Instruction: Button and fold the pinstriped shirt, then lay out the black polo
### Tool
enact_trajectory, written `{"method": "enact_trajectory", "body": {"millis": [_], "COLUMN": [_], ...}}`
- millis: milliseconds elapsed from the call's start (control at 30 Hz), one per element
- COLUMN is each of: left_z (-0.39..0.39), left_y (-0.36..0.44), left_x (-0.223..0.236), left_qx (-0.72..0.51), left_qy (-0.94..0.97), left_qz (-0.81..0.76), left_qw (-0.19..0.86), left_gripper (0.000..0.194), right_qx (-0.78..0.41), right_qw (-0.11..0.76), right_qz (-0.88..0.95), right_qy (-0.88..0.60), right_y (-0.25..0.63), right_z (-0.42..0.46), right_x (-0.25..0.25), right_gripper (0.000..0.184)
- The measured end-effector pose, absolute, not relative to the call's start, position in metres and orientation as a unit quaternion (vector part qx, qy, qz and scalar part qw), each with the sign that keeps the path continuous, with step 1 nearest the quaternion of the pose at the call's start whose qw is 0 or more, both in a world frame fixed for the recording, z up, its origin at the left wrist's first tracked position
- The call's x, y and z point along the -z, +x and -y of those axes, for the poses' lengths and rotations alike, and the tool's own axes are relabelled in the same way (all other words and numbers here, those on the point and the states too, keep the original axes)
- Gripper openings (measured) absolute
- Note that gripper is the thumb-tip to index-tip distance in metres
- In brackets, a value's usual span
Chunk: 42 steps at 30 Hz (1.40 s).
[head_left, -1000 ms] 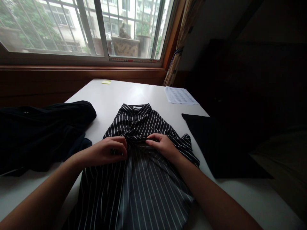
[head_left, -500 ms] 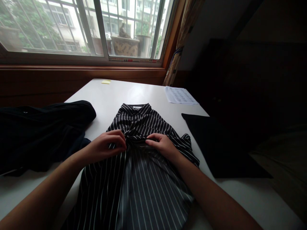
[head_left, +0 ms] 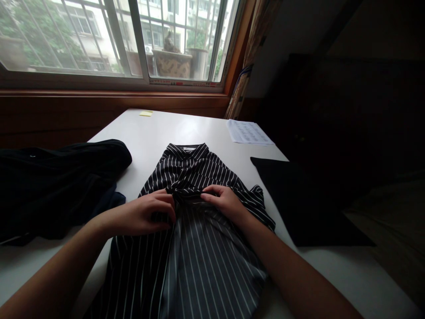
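Observation:
A black shirt with thin white stripes (head_left: pixel 195 261) lies spread on the white table (head_left: pixel 172 128), collar toward the window. My left hand (head_left: pixel 146 214) rests on the shirt's middle with its fingers curled, pinching the fabric at the front edge. My right hand (head_left: pixel 223 201) lies just to the right of it, fingers bent and pinching the cloth at the same fold. Both hands meet near the shirt's centre line, below the collar.
A heap of dark clothing (head_left: pixel 56 186) covers the table's left side. A black flat cloth (head_left: pixel 305 208) lies at the right edge. A printed sheet of paper (head_left: pixel 249 132) and a yellow sticky note (head_left: pixel 146 113) lie near the window sill.
My left hand slid slightly up and then back down and left along the shirt front while keeping its pinch. My right hand has barely moved.

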<state>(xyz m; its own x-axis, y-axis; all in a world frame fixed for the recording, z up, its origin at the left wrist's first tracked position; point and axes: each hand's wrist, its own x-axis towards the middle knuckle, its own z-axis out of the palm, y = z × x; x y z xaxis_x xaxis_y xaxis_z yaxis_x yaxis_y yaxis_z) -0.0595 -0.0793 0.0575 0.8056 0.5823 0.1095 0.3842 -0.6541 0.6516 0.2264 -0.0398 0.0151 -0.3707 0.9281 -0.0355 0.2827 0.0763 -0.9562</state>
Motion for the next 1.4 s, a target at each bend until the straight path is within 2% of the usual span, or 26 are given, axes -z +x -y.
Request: {"method": "enact_trajectory", "body": {"millis": [200,800,967,1133,1400], "left_z": [0.084,0.082,0.086,0.092,0.102], "left_y": [-0.057,-0.050,-0.049,-0.044,-0.032], "left_x": [-0.051,-0.039,-0.047,-0.050,-0.045], "left_qx": [-0.105,-0.147,-0.202,-0.274,-0.364], "left_qy": [0.909,0.943,0.938,0.933,0.907], "left_qz": [-0.281,-0.256,-0.262,-0.233,-0.202], "left_qw": [0.288,0.154,0.107,0.012,-0.055], "left_gripper": [0.018,0.013,0.009,0.008,0.022], "right_qx": [-0.484,-0.519,-0.520,-0.600,-0.639], "right_qw": [0.323,0.326,0.337,0.328,0.313], "right_qz": [0.667,0.645,0.641,0.592,0.582], "right_qy": [-0.465,-0.456,-0.453,-0.426,-0.394], "right_y": [0.227,0.228,0.227,0.220,0.208], "right_z": [0.040,0.037,0.039,0.051,0.069], "right_x": [-0.015,-0.013,-0.017,-0.029,-0.043], "right_gripper": [0.028,0.028,0.025,0.026,0.021]}}
